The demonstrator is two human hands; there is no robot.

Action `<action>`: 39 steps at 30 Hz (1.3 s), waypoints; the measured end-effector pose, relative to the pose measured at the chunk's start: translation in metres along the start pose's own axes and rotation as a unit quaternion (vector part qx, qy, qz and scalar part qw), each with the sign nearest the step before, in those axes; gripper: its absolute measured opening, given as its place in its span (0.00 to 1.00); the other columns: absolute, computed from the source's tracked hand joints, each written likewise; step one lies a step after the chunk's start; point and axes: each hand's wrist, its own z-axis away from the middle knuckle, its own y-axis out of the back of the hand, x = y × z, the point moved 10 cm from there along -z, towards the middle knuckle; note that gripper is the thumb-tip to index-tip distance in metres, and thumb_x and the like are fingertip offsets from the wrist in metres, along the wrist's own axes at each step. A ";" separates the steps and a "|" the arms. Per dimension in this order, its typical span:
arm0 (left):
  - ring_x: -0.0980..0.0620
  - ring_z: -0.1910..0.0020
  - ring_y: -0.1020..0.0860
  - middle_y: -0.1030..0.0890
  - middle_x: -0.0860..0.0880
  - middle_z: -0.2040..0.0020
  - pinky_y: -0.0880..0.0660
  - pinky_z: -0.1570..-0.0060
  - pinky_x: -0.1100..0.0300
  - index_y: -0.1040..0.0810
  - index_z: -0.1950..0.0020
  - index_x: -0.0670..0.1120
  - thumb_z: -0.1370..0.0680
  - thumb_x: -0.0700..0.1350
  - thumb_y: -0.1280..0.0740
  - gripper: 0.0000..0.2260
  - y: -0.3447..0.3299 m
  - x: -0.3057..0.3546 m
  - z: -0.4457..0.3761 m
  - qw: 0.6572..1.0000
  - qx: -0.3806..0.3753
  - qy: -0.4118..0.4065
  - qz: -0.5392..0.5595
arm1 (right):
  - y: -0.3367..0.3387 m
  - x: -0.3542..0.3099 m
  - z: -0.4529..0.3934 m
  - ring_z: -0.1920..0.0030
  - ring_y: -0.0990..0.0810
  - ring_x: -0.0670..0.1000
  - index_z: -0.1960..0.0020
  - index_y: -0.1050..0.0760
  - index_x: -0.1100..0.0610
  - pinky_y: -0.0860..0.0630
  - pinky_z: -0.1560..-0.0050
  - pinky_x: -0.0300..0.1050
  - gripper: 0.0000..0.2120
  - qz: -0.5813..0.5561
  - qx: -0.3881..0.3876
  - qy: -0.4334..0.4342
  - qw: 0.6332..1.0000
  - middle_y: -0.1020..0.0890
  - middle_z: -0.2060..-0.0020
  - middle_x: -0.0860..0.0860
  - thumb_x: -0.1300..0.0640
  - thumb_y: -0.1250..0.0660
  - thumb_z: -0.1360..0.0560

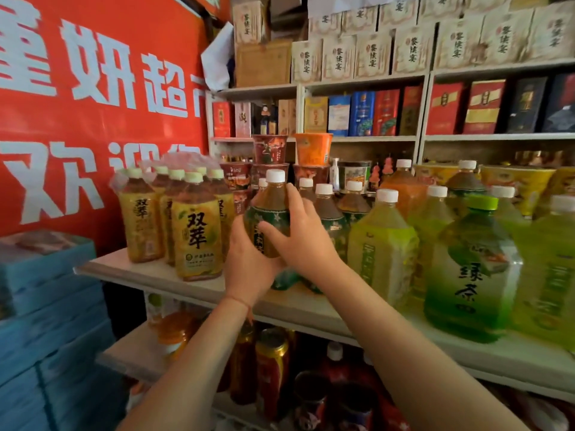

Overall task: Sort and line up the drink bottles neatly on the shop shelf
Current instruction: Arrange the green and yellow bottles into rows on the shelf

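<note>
A brown tea bottle with a white cap and dark green label is held just above the white shelf. My left hand grips its lower body from the left. My right hand wraps round its right side, thumb across the label. Behind it stand more bottles of the same kind. To the left is a group of yellow-labelled tea bottles. To the right stand large green tea bottles.
Instant noodle cups are stacked behind the bottles. Boxed goods fill the upper shelves. Cans and bottles sit on the shelf below. Blue cartons are stacked at the left beside a red banner.
</note>
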 end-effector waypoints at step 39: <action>0.45 0.23 0.40 0.39 0.46 0.21 0.37 0.25 0.41 0.48 0.18 0.49 0.31 0.51 0.20 0.50 -0.218 0.176 0.151 0.995 0.056 0.071 0.037 | 0.297 0.263 0.138 0.46 0.20 0.53 0.37 0.39 0.49 0.18 0.51 0.54 0.41 0.073 -0.016 -0.180 0.981 0.22 0.44 0.48 0.28 0.27 0.38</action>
